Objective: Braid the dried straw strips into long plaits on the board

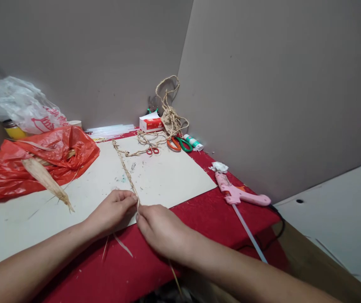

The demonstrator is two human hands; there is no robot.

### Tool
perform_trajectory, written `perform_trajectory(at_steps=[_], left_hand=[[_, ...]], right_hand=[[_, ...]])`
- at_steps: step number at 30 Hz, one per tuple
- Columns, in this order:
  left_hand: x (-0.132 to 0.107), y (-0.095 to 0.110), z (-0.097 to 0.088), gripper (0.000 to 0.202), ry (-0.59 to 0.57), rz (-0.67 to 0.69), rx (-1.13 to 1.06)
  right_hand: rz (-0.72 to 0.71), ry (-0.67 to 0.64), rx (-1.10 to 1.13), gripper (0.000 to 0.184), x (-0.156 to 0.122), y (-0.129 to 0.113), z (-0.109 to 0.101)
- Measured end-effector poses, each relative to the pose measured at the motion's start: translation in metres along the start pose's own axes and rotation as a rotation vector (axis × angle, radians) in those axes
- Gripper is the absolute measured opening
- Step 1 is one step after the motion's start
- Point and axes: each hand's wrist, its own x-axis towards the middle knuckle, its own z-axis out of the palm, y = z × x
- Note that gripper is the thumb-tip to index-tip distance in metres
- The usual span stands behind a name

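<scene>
A thin braided straw cord (124, 168) runs across the pale board (168, 176) from the far twine down to my hands. My left hand (112, 210) pinches the near end of the cord, fingers closed. My right hand (160, 227) is closed too, gripping loose straw strands right beside the left fingertips. Loose strand ends (122, 246) trail under my hands over the red cloth (199, 219).
A red plastic bag (35, 164) with dried husks (46, 181) lies left, a white bag (22, 105) behind it. Twine (169, 118), scissors (179, 144), a small box (150, 123) and a glue stick (195, 142) sit at the back. A pink glue gun (240, 193) lies right near the edge.
</scene>
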Motion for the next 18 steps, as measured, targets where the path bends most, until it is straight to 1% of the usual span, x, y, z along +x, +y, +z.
perform_trajectory(at_steps=[1, 3, 5, 6, 8, 10, 11, 13, 15, 18], left_hand=[[0.000, -0.001, 0.000, 0.028, 0.013, -0.005, -0.003], [0.000, -0.002, 0.000, 0.028, 0.023, -0.010, 0.001], [-0.001, -0.003, 0.000, 0.027, 0.018, -0.002, 0.000], [-0.001, -0.003, -0.001, 0.028, 0.016, 0.011, -0.003], [-0.001, -0.002, -0.001, 0.029, 0.015, 0.045, -0.012], [-0.002, 0.000, -0.002, 0.030, 0.021, 0.067, -0.016], [-0.002, 0.000, -0.002, 0.030, 0.027, 0.072, -0.022], [-0.002, 0.000, -0.002, 0.027, 0.038, 0.079, -0.043], [-0.002, -0.001, -0.002, 0.024, 0.048, 0.097, -0.051], [-0.002, -0.002, -0.004, 0.023, 0.065, 0.123, -0.016]], right_hand=[[-0.003, 0.013, -0.087, 0.028, -0.004, -0.003, 0.002], [-0.045, -0.021, -0.186, 0.030, -0.013, -0.009, 0.001], [-0.115, -0.065, -0.165, 0.031, -0.019, -0.013, -0.010], [-0.141, -0.051, -0.128, 0.032, -0.019, -0.013, -0.017], [-0.158, 0.049, -0.024, 0.034, -0.012, -0.010, -0.034], [-0.133, 0.172, 0.100, 0.035, 0.007, -0.003, -0.050], [-0.105, 0.194, 0.172, 0.034, 0.022, 0.000, -0.056], [-0.017, 0.181, 0.307, 0.028, 0.056, 0.006, -0.060], [0.024, 0.178, 0.324, 0.027, 0.094, 0.009, -0.055], [0.057, 0.159, 0.215, 0.030, 0.144, 0.008, -0.040]])
